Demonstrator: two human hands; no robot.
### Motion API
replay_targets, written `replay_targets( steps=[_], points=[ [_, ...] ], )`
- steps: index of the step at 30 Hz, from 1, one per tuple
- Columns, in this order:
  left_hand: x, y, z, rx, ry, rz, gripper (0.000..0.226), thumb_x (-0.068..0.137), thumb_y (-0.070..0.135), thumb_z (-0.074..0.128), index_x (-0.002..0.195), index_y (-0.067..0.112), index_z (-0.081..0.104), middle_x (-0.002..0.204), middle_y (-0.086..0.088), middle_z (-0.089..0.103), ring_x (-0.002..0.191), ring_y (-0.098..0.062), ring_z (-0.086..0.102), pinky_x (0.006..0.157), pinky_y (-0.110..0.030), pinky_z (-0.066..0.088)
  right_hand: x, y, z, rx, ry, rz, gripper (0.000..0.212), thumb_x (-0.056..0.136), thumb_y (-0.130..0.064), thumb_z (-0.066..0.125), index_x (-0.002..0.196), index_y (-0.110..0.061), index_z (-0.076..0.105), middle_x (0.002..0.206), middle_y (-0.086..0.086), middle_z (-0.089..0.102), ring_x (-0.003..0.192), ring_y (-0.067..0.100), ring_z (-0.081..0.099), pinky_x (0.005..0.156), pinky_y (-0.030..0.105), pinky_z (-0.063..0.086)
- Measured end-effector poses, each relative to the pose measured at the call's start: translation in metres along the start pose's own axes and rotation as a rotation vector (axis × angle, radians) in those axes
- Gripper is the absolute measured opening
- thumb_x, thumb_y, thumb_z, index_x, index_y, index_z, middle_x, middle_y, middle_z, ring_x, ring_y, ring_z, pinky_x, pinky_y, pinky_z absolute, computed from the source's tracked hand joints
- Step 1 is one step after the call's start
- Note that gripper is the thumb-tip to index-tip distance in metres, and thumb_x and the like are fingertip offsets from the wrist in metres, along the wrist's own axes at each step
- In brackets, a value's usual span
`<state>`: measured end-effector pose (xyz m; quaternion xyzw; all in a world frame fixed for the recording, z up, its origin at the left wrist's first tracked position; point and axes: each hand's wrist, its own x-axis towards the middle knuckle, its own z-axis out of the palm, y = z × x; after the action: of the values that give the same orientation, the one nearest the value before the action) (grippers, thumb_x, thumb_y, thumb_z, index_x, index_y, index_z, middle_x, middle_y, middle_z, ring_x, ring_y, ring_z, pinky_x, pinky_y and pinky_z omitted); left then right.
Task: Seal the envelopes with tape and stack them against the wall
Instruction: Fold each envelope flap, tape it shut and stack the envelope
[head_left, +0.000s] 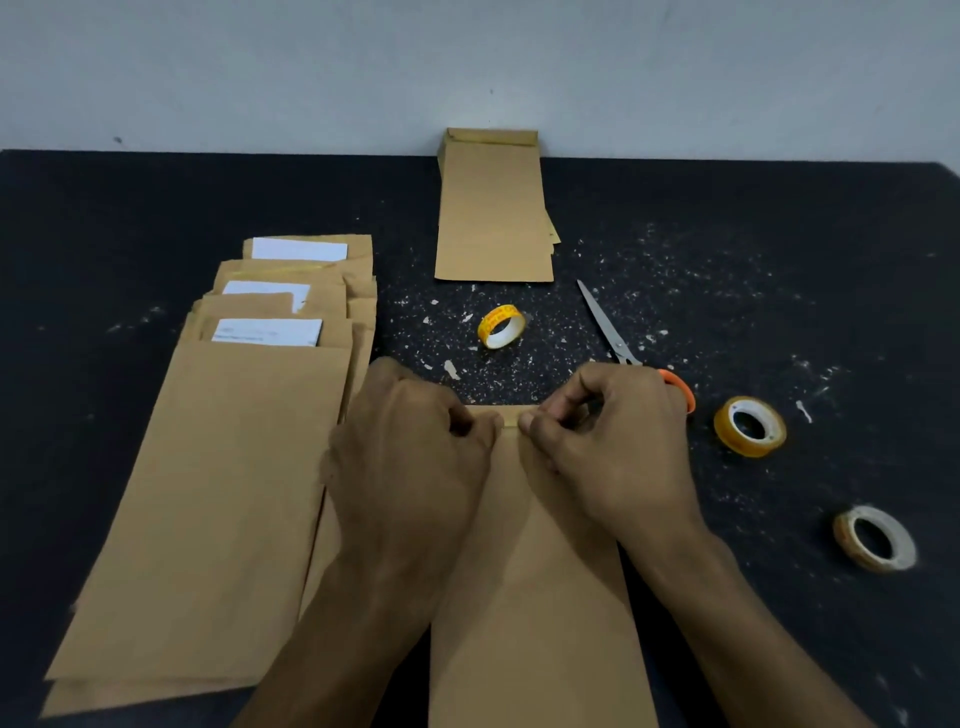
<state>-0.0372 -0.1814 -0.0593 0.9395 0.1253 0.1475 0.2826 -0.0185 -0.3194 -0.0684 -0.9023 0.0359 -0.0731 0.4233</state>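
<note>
A brown envelope (535, 597) lies lengthwise in front of me on the black table (779, 270). My left hand (410, 457) and my right hand (608, 447) meet at its folded top flap, fingers curled and pinching the fold. To the left lies a fanned pile of open envelopes (223, 493) with white papers showing at their mouths. A small stack of sealed envelopes (493, 208) leans its far end on the wall. A yellow tape roll (502, 326) stands beyond my hands.
Scissors (613, 332) with orange handles lie just right of my right hand, partly hidden by it. Two more tape rolls, the nearer roll (749, 426) and the farther roll (875, 538), sit at the right. Paper scraps speckle the table. The grey wall (467, 62) runs along the back.
</note>
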Motion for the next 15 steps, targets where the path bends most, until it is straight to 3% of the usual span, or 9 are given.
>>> replay_targets(
  steps=[5, 9, 12, 15],
  points=[
    [0.003, -0.003, -0.001, -0.04, 0.003, 0.002, 0.024, 0.071, 0.045, 0.085, 0.075, 0.022, 0.079, 0.086, -0.003, 0.065, 0.071, -0.017, 0.052, 0.063, -0.028, 0.035, 0.0, 0.001, 0.001, 0.005, 0.009, -0.01, 0.025, 0.077, -0.013, 0.083, 0.062, -0.019, 0.064, 0.063, -0.007, 0.068, 0.057, 0.005, 0.06, 0.057, 0.016, 0.048],
    [0.007, -0.008, -0.002, -0.06, 0.009, -0.088, 0.042, 0.063, 0.051, 0.088, 0.077, 0.015, 0.072, 0.082, -0.002, 0.066, 0.078, -0.024, 0.06, 0.066, -0.029, 0.04, 0.0, 0.001, 0.001, 0.002, 0.011, 0.001, 0.025, 0.077, -0.014, 0.083, 0.062, -0.019, 0.064, 0.066, -0.007, 0.069, 0.058, 0.005, 0.061, 0.056, 0.016, 0.048],
    [0.007, -0.012, -0.001, -0.128, 0.012, -0.067, 0.036, 0.067, 0.037, 0.089, 0.082, 0.015, 0.065, 0.085, 0.0, 0.064, 0.081, -0.023, 0.059, 0.07, -0.032, 0.045, -0.001, 0.0, 0.0, -0.005, 0.009, -0.004, 0.026, 0.077, -0.014, 0.083, 0.062, -0.02, 0.063, 0.067, -0.007, 0.069, 0.058, 0.007, 0.062, 0.054, 0.016, 0.048],
    [0.005, -0.014, 0.001, -0.135, -0.001, -0.022, 0.026, 0.072, 0.027, 0.085, 0.087, 0.016, 0.068, 0.09, -0.001, 0.065, 0.084, -0.024, 0.062, 0.077, -0.036, 0.049, -0.002, -0.001, 0.0, -0.002, 0.008, -0.013, 0.025, 0.077, -0.016, 0.084, 0.063, -0.019, 0.064, 0.064, -0.007, 0.069, 0.057, 0.009, 0.064, 0.057, 0.025, 0.053]
  ],
)
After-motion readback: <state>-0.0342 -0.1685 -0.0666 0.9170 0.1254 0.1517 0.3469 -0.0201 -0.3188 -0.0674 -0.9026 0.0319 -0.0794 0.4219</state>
